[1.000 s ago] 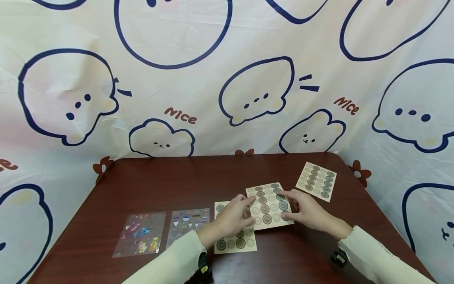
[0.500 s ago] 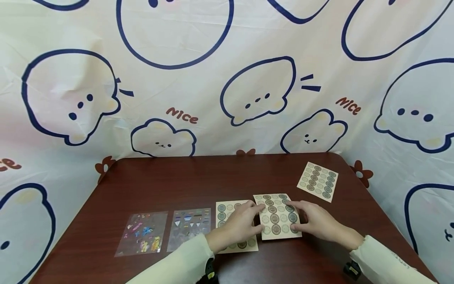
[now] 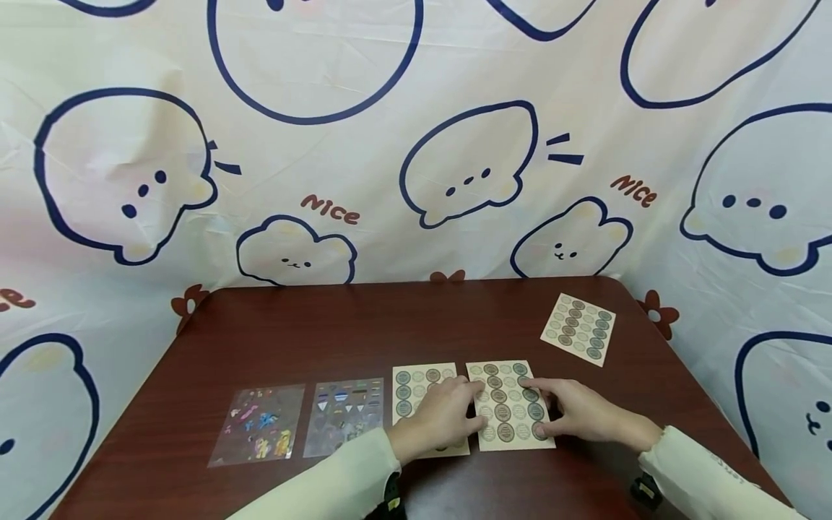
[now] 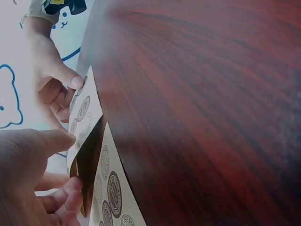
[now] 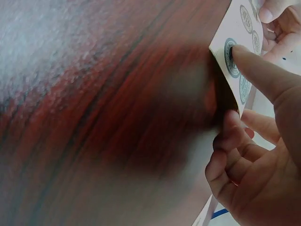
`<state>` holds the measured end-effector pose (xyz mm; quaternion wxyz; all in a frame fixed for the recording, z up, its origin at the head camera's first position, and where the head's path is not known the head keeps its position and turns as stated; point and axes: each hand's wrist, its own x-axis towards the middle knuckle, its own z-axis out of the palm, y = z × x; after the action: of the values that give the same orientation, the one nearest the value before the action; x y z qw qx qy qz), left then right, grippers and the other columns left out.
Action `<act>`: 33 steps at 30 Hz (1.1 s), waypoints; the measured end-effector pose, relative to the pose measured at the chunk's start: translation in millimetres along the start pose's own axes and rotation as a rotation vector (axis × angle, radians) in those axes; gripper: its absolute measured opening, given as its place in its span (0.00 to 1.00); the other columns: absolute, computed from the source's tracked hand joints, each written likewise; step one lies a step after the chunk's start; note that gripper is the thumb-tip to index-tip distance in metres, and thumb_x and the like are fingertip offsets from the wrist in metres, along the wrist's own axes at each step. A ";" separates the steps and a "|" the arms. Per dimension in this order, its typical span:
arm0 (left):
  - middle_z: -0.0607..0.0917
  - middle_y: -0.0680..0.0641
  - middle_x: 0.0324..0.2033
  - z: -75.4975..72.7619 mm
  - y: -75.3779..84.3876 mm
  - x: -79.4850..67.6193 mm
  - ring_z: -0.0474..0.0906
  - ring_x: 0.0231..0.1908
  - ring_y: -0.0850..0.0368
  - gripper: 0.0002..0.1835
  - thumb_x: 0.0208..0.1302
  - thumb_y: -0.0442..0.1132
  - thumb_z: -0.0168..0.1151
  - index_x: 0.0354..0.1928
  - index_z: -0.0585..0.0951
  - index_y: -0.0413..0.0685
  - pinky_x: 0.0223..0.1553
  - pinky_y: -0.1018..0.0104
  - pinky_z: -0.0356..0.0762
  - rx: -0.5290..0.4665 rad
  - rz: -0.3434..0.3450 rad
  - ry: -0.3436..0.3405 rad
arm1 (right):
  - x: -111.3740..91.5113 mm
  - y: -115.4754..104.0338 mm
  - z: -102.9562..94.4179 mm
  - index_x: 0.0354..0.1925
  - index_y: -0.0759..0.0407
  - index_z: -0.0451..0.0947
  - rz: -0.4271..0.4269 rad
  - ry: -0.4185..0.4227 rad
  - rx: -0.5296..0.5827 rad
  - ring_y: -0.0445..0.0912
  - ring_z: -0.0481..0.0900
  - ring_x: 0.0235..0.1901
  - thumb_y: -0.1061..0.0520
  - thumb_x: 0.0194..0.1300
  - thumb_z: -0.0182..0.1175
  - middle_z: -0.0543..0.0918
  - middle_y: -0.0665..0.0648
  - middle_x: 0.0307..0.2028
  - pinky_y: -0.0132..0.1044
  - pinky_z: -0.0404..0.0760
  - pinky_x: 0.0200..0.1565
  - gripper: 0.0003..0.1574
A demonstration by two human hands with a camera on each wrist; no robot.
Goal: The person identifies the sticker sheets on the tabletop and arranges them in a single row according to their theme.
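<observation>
Both hands hold a cream sticker sheet [image 3: 510, 397] printed with rows of round brown and green labels. My left hand [image 3: 442, 413] pinches its left edge, thumb on top and fingers beneath, as the left wrist view shows. At the opposite edge, my right hand [image 3: 581, 412] grips with its thumb on a green label and its fingers underneath. In the right wrist view the sheet's near edge [image 5: 235, 56] is raised over the table. A second, similar sticker sheet [image 3: 404, 393] lies just to the left, partly hidden under my left hand and wrist.
Another round-label sheet [image 3: 578, 329] lies tilted at the back right. To the left lie a clear sheet with colourful pony stickers [image 3: 260, 427] and a clear sheet with small shapes [image 3: 346, 413]. The dark red-brown table [image 3: 364, 325] meets a cartoon-printed cloth [image 3: 390, 166].
Both hands have carried the sticker sheet right and toward me, from overlapping the second sheet to beside it. It has also turned straighter. The other sheets stay put.
</observation>
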<state>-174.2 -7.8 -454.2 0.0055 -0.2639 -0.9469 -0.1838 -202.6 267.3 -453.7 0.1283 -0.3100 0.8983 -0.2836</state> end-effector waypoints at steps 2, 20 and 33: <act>0.86 0.51 0.40 0.7 0.2 0.9 0.82 0.40 0.57 0.26 0.57 0.49 0.73 0.57 0.83 0.49 0.40 0.64 0.78 0.033 0.001 0.003 | 1.4 0.6 -1.1 0.69 0.64 0.70 -0.004 -0.019 0.004 0.34 0.68 0.28 0.45 0.55 0.76 0.74 0.46 0.31 0.28 0.70 0.31 0.50; 0.83 0.53 0.34 4.2 1.5 -2.1 0.79 0.32 0.60 0.21 0.55 0.50 0.73 0.51 0.83 0.52 0.29 0.66 0.70 0.111 0.021 -0.012 | 3.5 4.0 1.5 0.70 0.63 0.70 0.007 -0.052 0.005 0.34 0.69 0.31 0.48 0.53 0.77 0.73 0.46 0.31 0.28 0.71 0.34 0.51; 0.84 0.52 0.36 6.2 -1.1 -2.5 0.80 0.33 0.59 0.24 0.55 0.49 0.73 0.54 0.83 0.51 0.31 0.65 0.72 0.100 0.013 -0.006 | 3.6 1.7 4.9 0.71 0.61 0.69 0.009 -0.037 -0.028 0.35 0.68 0.33 0.48 0.54 0.76 0.72 0.46 0.33 0.29 0.68 0.36 0.50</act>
<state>-172.1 -7.7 -460.6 0.0171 -0.2699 -0.9531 -0.1355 -204.2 264.0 -458.8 0.1418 -0.3131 0.9010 -0.2645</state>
